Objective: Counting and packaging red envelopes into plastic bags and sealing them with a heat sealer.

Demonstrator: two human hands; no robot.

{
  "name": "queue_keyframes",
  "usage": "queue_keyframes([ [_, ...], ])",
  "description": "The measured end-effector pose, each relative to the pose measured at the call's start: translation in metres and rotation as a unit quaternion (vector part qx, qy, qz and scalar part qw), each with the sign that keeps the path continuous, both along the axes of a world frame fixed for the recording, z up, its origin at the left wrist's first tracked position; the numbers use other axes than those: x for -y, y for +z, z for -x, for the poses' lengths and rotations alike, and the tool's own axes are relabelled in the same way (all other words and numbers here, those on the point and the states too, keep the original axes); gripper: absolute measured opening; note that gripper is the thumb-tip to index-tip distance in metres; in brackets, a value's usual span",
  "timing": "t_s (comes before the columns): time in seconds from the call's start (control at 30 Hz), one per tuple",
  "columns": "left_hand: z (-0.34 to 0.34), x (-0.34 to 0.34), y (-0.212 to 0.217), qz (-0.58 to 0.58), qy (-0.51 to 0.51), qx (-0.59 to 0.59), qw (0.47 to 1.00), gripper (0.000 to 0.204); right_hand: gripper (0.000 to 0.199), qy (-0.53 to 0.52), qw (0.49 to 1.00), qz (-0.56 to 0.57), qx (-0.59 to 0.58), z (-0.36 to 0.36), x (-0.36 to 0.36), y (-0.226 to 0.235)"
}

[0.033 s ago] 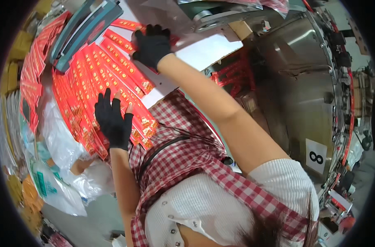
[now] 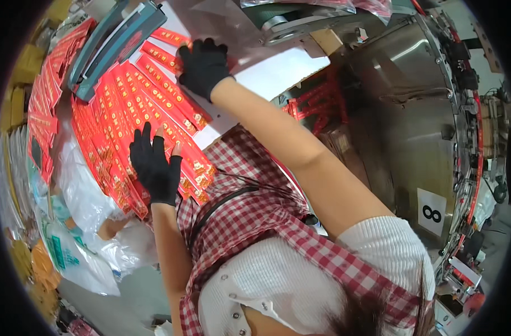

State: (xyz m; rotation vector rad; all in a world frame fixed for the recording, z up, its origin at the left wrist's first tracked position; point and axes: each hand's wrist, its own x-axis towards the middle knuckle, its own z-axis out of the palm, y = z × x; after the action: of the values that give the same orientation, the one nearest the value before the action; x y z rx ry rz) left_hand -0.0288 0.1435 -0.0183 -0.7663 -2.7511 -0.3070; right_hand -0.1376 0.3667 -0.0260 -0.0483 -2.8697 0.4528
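Many long red strips with gold print [image 2: 135, 103] lie fanned out, overlapping, on a white board [image 2: 283, 73]. My left hand [image 2: 154, 165], in a black glove with some bare fingertips, rests flat on their near part with its fingers apart. At the far right end of the fan is my right hand [image 2: 205, 67], gloved the same way. Its fingers bend down over the end of a red strip [image 2: 160, 56], and their tips are mostly hidden. Across the far ends of the strips sits a teal, slotted, frame-like device [image 2: 118, 50].
More red strips [image 2: 45, 95] hang at the far left. Clear plastic bags [image 2: 79, 173] bunch up left of the fan. Metal machine panels [image 2: 412, 112] stand on the right, with a number card [image 2: 432, 213]. Further red strips [image 2: 317, 103] lie below the board's right edge.
My right hand has shifted slightly left, and the bit of red that showed on its right side is gone. My left hand has hardly moved.
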Motion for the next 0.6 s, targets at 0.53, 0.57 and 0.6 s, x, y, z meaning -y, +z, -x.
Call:
queue_keyframes([
  [0.53, 0.0, -0.023, -0.006, -0.007, 0.126, -0.004, 0.992, 0.051, 0.048, 0.189, 0.966, 0.121, -0.129, -0.061, 0.001, -0.004],
  [0.57, 0.001, -0.021, -0.005, -0.01, 0.128, -0.004, 0.992, 0.051, 0.044, 0.221, 0.966, 0.08, -0.108, -0.065, 0.012, -0.003],
  [0.6, 0.001, -0.019, -0.004, -0.003, 0.137, 0.0, 0.991, 0.05, 0.041, 0.221, 0.969, 0.047, -0.102, -0.063, 0.013, -0.007],
])
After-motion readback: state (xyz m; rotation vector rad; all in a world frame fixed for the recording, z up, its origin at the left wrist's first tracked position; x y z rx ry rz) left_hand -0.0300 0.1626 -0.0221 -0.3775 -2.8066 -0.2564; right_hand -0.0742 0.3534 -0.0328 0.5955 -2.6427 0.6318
